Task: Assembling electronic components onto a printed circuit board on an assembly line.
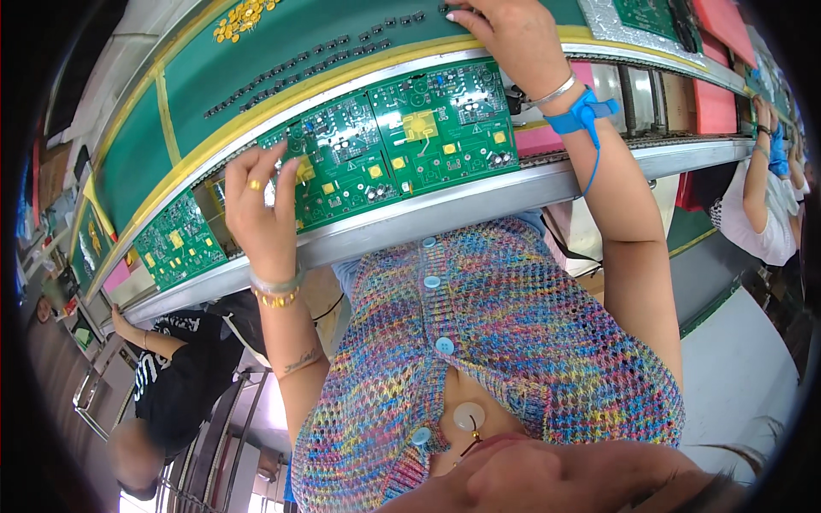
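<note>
My left hand (256,201) is over the left end of a green circuit board panel (389,184), fingers bent and apart. Its thumb and forefinger are near a yellow-topped part on the board, with nothing seen between them. Up at the picture's top edge, my right hand (505,34) reaches across the rail to a green work surface. Thumb and forefinger come together at a small black component (444,8) there; the other fingertips are cut off or hidden. Several more black components (299,73) lie in rows to the left.
A metal conveyor rail (376,224) carries the panel, with another circuit board (175,239) farther left. A pile of yellow parts (244,19) lies on the green surface (205,64). At lower left a person in black (184,368) works nearby; another person's arm (757,171) shows at right.
</note>
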`<state>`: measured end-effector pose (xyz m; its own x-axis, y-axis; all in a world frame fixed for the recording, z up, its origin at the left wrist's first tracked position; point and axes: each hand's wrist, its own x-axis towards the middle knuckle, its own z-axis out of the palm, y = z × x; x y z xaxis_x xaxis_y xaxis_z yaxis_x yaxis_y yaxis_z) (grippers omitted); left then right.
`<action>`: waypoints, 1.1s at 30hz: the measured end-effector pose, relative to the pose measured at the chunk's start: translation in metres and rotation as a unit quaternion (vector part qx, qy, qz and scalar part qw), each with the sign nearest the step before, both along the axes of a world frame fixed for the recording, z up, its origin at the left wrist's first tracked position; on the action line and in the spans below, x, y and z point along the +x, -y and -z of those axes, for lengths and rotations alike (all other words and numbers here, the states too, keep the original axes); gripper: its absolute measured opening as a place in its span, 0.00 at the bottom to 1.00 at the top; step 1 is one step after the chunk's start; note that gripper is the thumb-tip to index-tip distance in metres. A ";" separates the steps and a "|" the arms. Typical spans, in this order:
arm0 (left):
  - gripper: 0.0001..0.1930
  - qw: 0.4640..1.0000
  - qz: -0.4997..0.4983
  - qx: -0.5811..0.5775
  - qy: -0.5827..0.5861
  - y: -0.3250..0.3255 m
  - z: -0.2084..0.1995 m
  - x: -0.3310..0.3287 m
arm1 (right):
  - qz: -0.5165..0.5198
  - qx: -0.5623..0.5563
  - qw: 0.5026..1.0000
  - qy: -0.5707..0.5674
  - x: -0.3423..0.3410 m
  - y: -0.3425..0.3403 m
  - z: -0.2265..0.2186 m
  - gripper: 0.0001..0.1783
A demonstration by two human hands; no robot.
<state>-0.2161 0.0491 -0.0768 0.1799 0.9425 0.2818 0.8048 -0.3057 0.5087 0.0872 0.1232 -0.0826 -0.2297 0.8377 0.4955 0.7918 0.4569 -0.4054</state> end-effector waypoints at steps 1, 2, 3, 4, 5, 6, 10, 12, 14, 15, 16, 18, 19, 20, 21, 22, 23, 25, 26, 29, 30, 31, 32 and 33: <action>0.10 1.000 0.001 0.004 0.004 0.009 -0.002 -0.003 | -0.005 0.010 1.000 0.006 -0.001 -0.002 0.000 0.07; 0.11 1.000 -0.012 0.001 -0.001 0.019 -0.001 -0.007 | -0.006 0.008 1.000 0.007 -0.002 -0.004 0.001 0.06; 0.11 1.000 -0.025 -0.003 -0.005 0.027 0.000 -0.010 | -0.007 0.010 1.000 0.010 -0.001 -0.006 0.001 0.06; 0.11 1.000 -0.027 -0.001 0.000 0.036 0.005 -0.012 | -0.011 0.006 1.000 0.014 -0.001 -0.008 0.004 0.06; 0.11 0.998 -0.049 -0.002 0.029 0.044 0.011 -0.014 | -0.015 0.001 1.000 0.018 -0.001 -0.009 0.004 0.05; 0.11 0.996 -0.071 -0.003 0.059 0.050 0.017 -0.015 | -0.018 0.002 1.000 0.023 -0.001 -0.007 0.002 0.05; 0.10 0.991 -0.102 0.047 0.070 0.063 0.033 -0.013 | -0.044 -0.007 0.999 -0.007 0.004 0.009 0.004 0.05; 0.09 0.991 -0.098 0.066 0.070 0.062 0.034 -0.017 | -0.049 -0.032 0.998 -0.009 0.006 0.029 0.007 0.05; 0.09 0.989 -0.094 0.079 0.084 0.061 0.034 -0.019 | -0.065 -0.035 0.997 -0.003 0.003 0.041 0.013 0.07; 0.09 0.989 -0.097 0.077 0.087 0.062 0.035 -0.019 | -0.077 -0.037 0.996 -0.001 0.003 0.044 0.016 0.08; 0.09 0.988 -0.099 0.072 0.097 0.063 0.035 -0.021 | -0.079 -0.047 0.996 0.005 0.002 0.045 0.019 0.08; 0.10 0.983 -0.112 0.075 0.121 0.062 0.033 -0.017 | -0.085 -0.048 0.995 0.003 0.001 0.045 0.021 0.08; 0.10 0.983 -0.113 0.075 0.122 0.062 0.034 -0.016 | -0.092 -0.045 0.995 0.001 0.000 0.044 0.021 0.09; 0.09 0.984 -0.113 0.075 0.116 0.062 0.034 -0.015 | -0.094 -0.045 0.995 0.001 0.001 0.045 0.022 0.09; 0.09 0.984 -0.113 0.075 0.111 0.063 0.034 -0.015 | -0.095 -0.050 0.994 0.004 0.002 0.047 0.023 0.09; 0.09 0.984 -0.115 0.075 0.111 0.062 0.035 -0.016 | -0.096 -0.054 0.994 0.006 0.003 0.048 0.024 0.09; 0.09 0.987 -0.104 0.076 0.096 0.062 0.035 -0.017 | -0.097 -0.054 0.994 0.006 0.003 0.048 0.024 0.09; 0.09 0.989 -0.093 0.077 0.081 0.062 0.034 -0.018 | -0.095 -0.053 0.994 0.007 0.002 0.048 0.025 0.09; 0.09 0.990 -0.094 0.077 0.078 0.062 0.034 -0.018 | -0.096 -0.054 0.994 0.007 0.002 0.048 0.025 0.09; 0.08 0.988 -0.102 0.079 0.089 0.062 0.034 -0.015 | -0.099 -0.054 0.994 0.008 0.002 0.047 0.025 0.09; 0.08 0.985 -0.109 0.080 0.104 0.062 0.035 -0.014 | -0.098 -0.052 0.994 0.011 0.003 0.048 0.026 0.09; 0.08 0.985 -0.109 0.081 0.104 0.061 0.035 -0.014 | -0.098 -0.051 0.994 0.013 0.003 0.048 0.026 0.09; 0.08 0.986 -0.106 0.080 0.104 0.061 0.035 -0.014 | -0.097 -0.050 0.994 0.014 0.002 0.048 0.026 0.09; 0.08 0.986 -0.103 0.079 0.104 0.060 0.035 -0.015 | -0.095 -0.044 0.994 0.017 0.002 0.048 0.026 0.09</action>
